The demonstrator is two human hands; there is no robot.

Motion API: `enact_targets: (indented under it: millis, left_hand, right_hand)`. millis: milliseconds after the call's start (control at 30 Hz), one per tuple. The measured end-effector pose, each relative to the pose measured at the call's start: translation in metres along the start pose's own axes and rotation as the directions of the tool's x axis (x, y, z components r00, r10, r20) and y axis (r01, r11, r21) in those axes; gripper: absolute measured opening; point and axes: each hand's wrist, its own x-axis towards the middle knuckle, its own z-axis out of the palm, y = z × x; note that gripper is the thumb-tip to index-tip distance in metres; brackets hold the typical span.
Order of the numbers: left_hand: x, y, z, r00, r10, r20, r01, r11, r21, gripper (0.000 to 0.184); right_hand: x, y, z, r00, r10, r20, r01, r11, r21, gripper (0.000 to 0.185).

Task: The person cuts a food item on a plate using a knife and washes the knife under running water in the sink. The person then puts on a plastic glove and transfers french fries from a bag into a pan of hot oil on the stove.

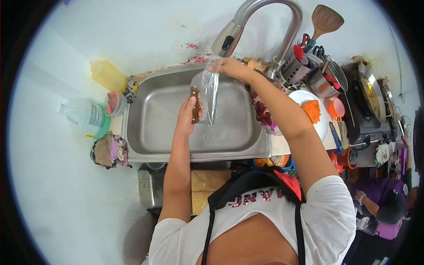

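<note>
While the knife (194,105) is held over the sink (159,110): left hand (188,114) has its grip wrapped around the brown handle; right hand (230,68) is raised just below the faucet head (224,40), near the knife's upper part; whether its grip pinches the metal or only rests by it, cannot tell
Handle: probably wet; a slick surface could let it twist in the left grip and drop into the basin
Edge: right fingers seem close to the blade; a slip along wet metal could cut them
Spray: what looks like water could glance off a tilted blade onto the shirt (329,201) or tabletop (279,144)
Right forearm: overlaps the view of the white plate (325,132) bearing orange food (312,111); a careless elbow might knock it, if near enough
Bright streak (214,98): blade or water, hard to separate; glare blurs tip and cutting side
Right fingertips: lost in shimmer; contact unclear
Patterned cloth (265,110): partly behind the right forearm
Co-worker (371,192): far right, small, near the dark lens border; what they handle is unreadable
</note>
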Motion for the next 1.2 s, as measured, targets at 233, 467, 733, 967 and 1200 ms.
enact_targets:
  millis: [233,467,733,967,1200]
  left_hand:
    - [0.028,-0.018,0.012,1.000,0.028,0.000,-0.027,0.985,0.172,0.016]
    - [0.025,-0.020,0.014,0.998,0.032,-0.054,-0.026,0.994,0.108,0.018]
    - [0.026,-0.020,0.004,0.990,0.068,-0.123,-0.064,0.997,0.034,0.016]
    - [0.026,-0.014,0.001,0.987,0.072,-0.144,-0.085,0.993,-0.086,0.016]
    - [0.029,-0.016,-0.006,0.973,0.051,-0.223,-0.081,0.988,-0.128,0.016]
  right_hand:
    - [-0.015,-0.019,0.003,1.000,-0.029,-0.005,0.028,0.994,-0.102,0.032]
    - [-0.025,0.000,0.028,0.988,0.022,-0.152,0.025,0.952,0.304,0.030]
    - [-0.039,0.031,0.062,0.984,0.146,-0.100,-0.104,0.933,0.344,0.019]
    - [-0.049,0.060,0.080,0.992,0.118,-0.047,-0.103,0.962,0.254,0.019]
    - [-0.066,0.073,0.085,0.992,0.111,0.058,-0.119,0.981,0.156,0.021]
